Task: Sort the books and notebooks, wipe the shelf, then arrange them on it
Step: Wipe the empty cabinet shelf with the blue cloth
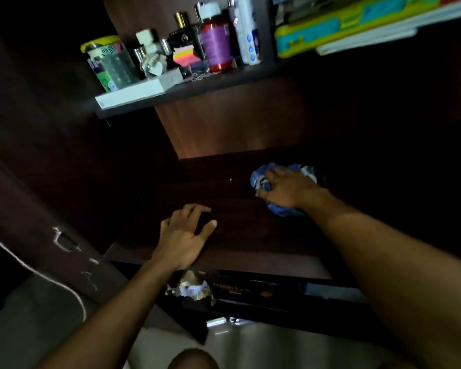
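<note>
A dark wooden shelf (224, 190) lies bare in front of me, inside a dim cabinet. My right hand (288, 189) grips a crumpled blue and white cloth (261, 179) and presses it on the shelf's right part. My left hand (185, 237) rests near the shelf's front edge with fingers spread and holds nothing. Books and a yellow-green case (343, 25) lie stacked on the upper right shelf, partly cut off by the frame's edge.
The upper left shelf (197, 89) carries bottles, a jar (107, 62), sticky notes and a white box (139, 89). Below the wiped shelf lie crumpled paper (192, 287) and a dark box (250, 291). A cabinet door (51, 209) stands at the left.
</note>
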Demonstrator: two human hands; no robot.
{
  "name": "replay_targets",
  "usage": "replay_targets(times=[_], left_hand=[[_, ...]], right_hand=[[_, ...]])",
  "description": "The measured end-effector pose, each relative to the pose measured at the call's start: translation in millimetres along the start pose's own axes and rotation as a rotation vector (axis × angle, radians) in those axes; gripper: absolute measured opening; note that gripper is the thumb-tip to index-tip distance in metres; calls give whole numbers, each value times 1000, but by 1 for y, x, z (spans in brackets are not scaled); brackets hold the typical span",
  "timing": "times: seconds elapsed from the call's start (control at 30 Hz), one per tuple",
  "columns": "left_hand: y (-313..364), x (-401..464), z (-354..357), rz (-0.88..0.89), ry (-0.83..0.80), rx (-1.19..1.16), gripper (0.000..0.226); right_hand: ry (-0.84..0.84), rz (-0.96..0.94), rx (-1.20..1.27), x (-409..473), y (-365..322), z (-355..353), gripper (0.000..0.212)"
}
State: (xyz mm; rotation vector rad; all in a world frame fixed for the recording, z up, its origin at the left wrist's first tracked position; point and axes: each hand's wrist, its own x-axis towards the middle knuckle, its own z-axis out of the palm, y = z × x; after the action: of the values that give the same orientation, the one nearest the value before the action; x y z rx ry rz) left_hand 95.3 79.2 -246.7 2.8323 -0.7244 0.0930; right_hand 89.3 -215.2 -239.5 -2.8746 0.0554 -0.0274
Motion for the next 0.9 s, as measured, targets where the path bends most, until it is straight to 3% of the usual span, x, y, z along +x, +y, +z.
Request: replay_targets(times=[0.2, 0.33, 0.47, 0.57, 0.63, 0.73, 0.77, 0.9], left_hand=[[-3, 18, -2, 4, 23, 11, 26], [-1, 26, 0, -10, 28, 10, 31], [-5, 28, 1, -56, 4, -40, 44], [-6, 27, 4, -85, -42, -40, 53], [-5, 30, 4, -99, -97, -16, 61], [-6, 32, 6, -124, -164, 12, 65], [-7, 33, 7, -118, -170, 25, 64], [-3, 38, 9, -88, -182, 33, 64]], right_hand=[[-1, 56, 14, 103, 35, -6, 82], [16, 10, -30, 132, 20, -3, 78], [-54, -234, -24, 119, -24, 8, 77], [-91, -440, -12, 95, -34, 17, 61], [-83, -398, 9, 107, -11, 7, 57], [20, -209, -53, 141, 24, -5, 84], [16, -169, -73, 151, 24, -4, 84], [-15, -256, -60, 166, -41, 12, 72]])
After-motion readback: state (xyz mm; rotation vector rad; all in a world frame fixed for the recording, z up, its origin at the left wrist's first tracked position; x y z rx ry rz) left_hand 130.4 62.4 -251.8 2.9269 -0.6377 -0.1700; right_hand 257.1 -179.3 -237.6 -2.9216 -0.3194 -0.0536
